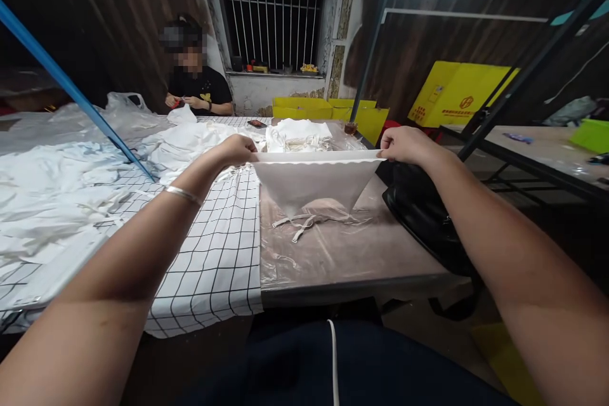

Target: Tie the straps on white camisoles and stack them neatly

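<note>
left hand (238, 150) pinches one top corner of white fabric piece (314, 184) | right hand (402, 143) pinches the other | hands wide apart, so its edge pulls taut above plastic-covered table (347, 254) | cloth ties (309, 223) trail onto table, likely for inspection

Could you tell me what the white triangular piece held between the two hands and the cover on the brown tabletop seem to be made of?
The white triangular piece looks like thin matte fabric: it hangs soft, with a rippled top edge. The cover on the tabletop looks like clear glossy plastic film, wrinkled and shiny. The left hand and right hand pinch the piece's corners.
</note>
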The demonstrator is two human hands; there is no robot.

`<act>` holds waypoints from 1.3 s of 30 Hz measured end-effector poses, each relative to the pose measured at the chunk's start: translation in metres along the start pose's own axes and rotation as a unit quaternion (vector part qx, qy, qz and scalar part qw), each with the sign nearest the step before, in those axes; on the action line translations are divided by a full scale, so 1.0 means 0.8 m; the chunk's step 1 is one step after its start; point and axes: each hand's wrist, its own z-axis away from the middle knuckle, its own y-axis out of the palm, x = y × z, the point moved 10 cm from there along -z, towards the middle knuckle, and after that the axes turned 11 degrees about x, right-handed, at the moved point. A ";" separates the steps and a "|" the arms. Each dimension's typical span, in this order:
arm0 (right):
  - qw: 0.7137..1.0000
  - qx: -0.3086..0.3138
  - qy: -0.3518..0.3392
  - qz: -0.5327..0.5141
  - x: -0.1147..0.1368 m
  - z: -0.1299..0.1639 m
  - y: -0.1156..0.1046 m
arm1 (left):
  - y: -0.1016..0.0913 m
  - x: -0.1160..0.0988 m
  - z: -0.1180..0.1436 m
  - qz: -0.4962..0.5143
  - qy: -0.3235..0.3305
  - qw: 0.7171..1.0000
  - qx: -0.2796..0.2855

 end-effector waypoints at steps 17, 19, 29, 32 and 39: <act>0.956 0.105 0.185 -0.204 -0.085 0.180 0.195 | 0.215 0.042 0.120 -0.139 0.054 0.984 0.100; 0.950 0.107 0.191 -0.224 -0.089 0.211 0.234 | 0.245 0.059 0.145 -0.152 0.057 0.982 0.094; 0.936 0.102 0.206 -0.267 -0.093 0.254 0.241 | 0.257 0.069 0.196 -0.152 0.087 0.978 0.114; 0.928 0.082 0.190 -0.310 -0.098 0.259 0.245 | 0.255 0.065 0.207 -0.120 0.108 0.984 0.071; 0.935 0.025 0.231 -0.266 -0.129 0.291 0.234 | 0.266 0.043 0.221 -0.145 0.177 0.973 0.033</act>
